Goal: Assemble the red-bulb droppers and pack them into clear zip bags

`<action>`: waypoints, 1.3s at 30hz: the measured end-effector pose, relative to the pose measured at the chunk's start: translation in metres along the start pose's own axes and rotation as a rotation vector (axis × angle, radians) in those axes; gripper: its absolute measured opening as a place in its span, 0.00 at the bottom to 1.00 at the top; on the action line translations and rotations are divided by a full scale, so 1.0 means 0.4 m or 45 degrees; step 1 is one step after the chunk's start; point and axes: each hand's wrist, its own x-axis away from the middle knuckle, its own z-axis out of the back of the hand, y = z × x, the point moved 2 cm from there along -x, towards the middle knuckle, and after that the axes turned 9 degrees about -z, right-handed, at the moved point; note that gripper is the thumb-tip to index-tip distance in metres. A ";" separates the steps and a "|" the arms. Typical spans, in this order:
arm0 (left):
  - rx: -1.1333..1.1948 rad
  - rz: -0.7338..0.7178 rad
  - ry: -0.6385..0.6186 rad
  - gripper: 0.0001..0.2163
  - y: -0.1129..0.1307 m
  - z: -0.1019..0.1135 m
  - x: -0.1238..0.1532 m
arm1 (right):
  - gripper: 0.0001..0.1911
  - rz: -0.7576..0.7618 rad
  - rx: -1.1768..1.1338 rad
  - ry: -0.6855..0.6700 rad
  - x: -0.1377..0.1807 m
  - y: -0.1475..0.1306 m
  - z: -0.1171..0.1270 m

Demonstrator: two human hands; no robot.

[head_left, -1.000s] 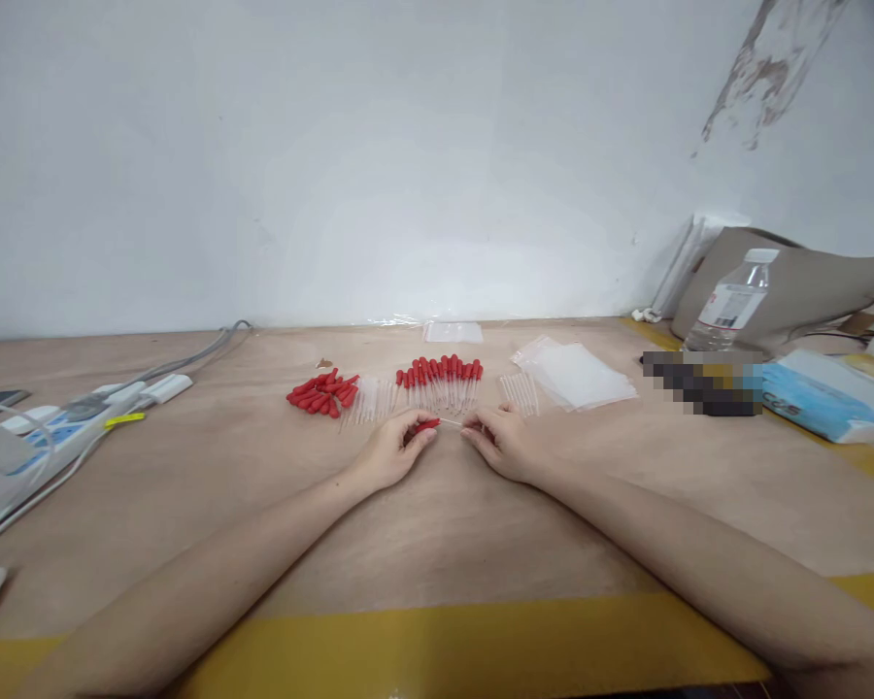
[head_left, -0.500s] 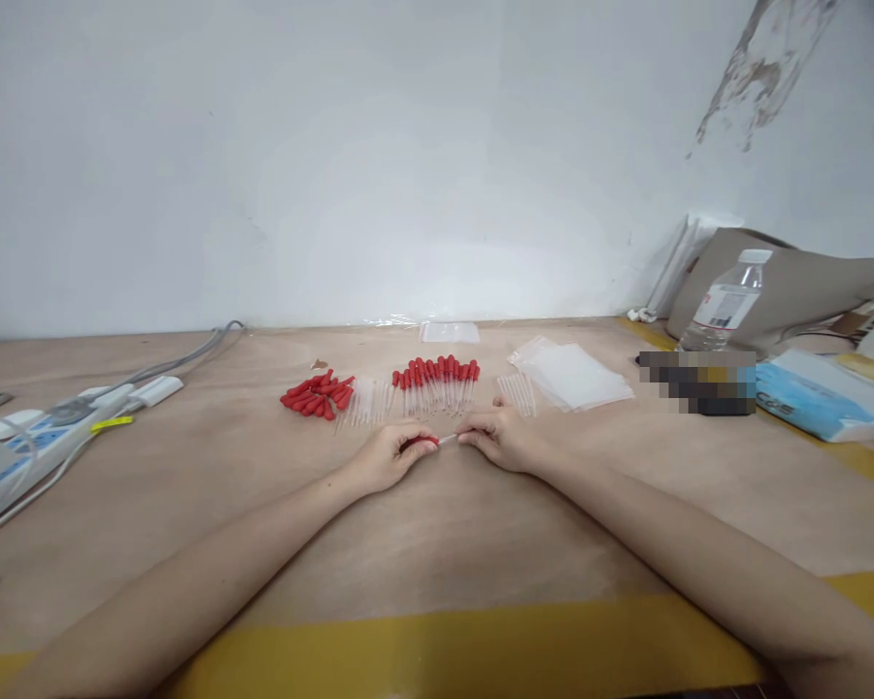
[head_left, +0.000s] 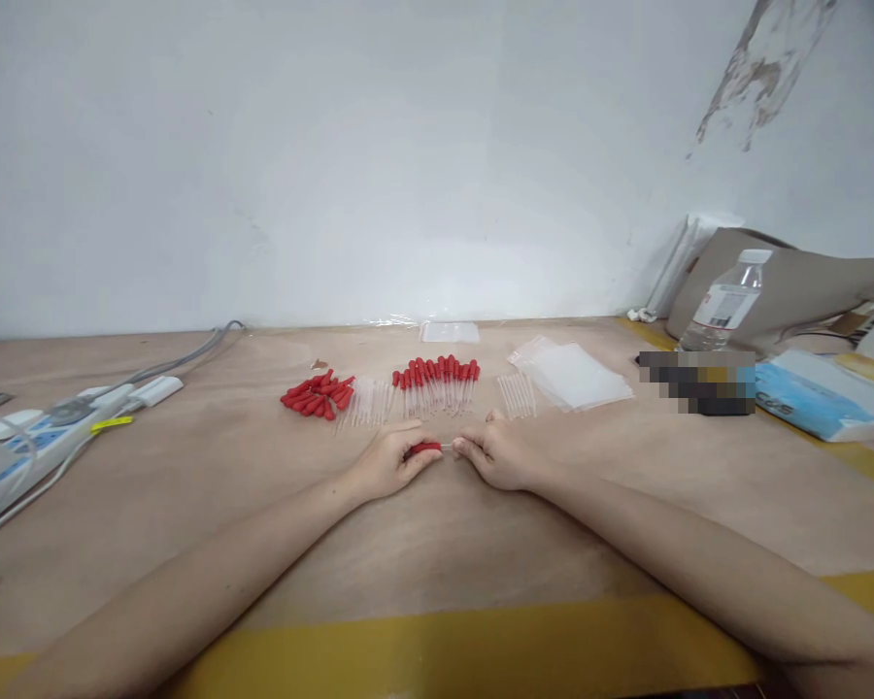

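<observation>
My left hand [head_left: 391, 462] pinches a red rubber bulb [head_left: 426, 448] low over the wooden table [head_left: 437, 544]. My right hand [head_left: 496, 452] pinches a thin clear tube [head_left: 447, 447] that runs straight into that bulb. Both hands nearly touch. Just behind them lies a row of assembled red-capped droppers [head_left: 437, 381]. To its left sit bare clear tubes [head_left: 366, 402] and a heap of loose red bulbs [head_left: 318, 393]. A few more clear tubes [head_left: 517, 392] lie behind my right hand.
A stack of clear plastic bags [head_left: 572, 374] and one single bag [head_left: 450, 332] lie near the wall. A water bottle [head_left: 722, 303], brown cardboard [head_left: 793, 282] and a blue packet [head_left: 830, 393] stand at the right. A power strip with cables [head_left: 50, 427] occupies the left.
Both hands have drawn a little toward me and closer together. The clear tube has gone further into the red bulb, so less of it shows between the fingers.
</observation>
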 end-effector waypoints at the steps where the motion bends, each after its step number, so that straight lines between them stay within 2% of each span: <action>1: -0.011 -0.020 0.008 0.10 -0.001 0.000 0.000 | 0.15 -0.013 -0.029 -0.024 -0.001 -0.002 -0.002; 5: -0.059 -0.073 0.009 0.11 -0.009 0.000 0.000 | 0.16 -0.046 -0.079 -0.078 -0.009 -0.009 0.005; 8: -0.107 -0.120 -0.001 0.11 -0.012 0.010 -0.007 | 0.15 0.005 -0.076 -0.134 -0.019 -0.017 0.025; 10: -0.177 -0.139 -0.007 0.12 -0.014 0.030 -0.015 | 0.14 0.023 -0.077 -0.167 -0.027 -0.017 0.046; 12: -0.301 -0.096 0.022 0.17 -0.023 0.064 -0.022 | 0.14 -0.049 -0.067 -0.158 -0.040 -0.004 0.073; 14: -0.468 0.051 0.096 0.22 -0.049 0.109 -0.022 | 0.15 -0.261 -0.028 -0.082 -0.059 0.027 0.103; 16: -0.643 0.289 0.172 0.19 -0.093 0.157 -0.012 | 0.16 -0.557 0.052 -0.001 -0.081 0.069 0.130; 18: -0.789 0.529 0.178 0.15 -0.148 0.199 0.009 | 0.17 -0.804 0.136 0.026 -0.105 0.110 0.147; 21: -0.871 0.784 0.148 0.12 -0.218 0.240 0.044 | 0.16 -0.970 0.211 0.045 -0.143 0.153 0.144; 24: -0.871 0.889 0.153 0.11 -0.252 0.256 0.067 | 0.14 -1.068 0.259 0.057 -0.170 0.175 0.118; 29: -0.851 0.906 0.093 0.10 -0.259 0.252 0.077 | 0.16 -1.073 0.305 0.022 -0.176 0.180 0.089; 35: -0.889 0.766 0.140 0.12 -0.255 0.243 0.071 | 0.13 -1.009 0.377 0.036 -0.134 0.175 0.123; 39: -0.927 0.668 0.106 0.13 -0.267 0.227 0.067 | 0.09 -0.997 0.402 -0.001 -0.104 0.177 0.138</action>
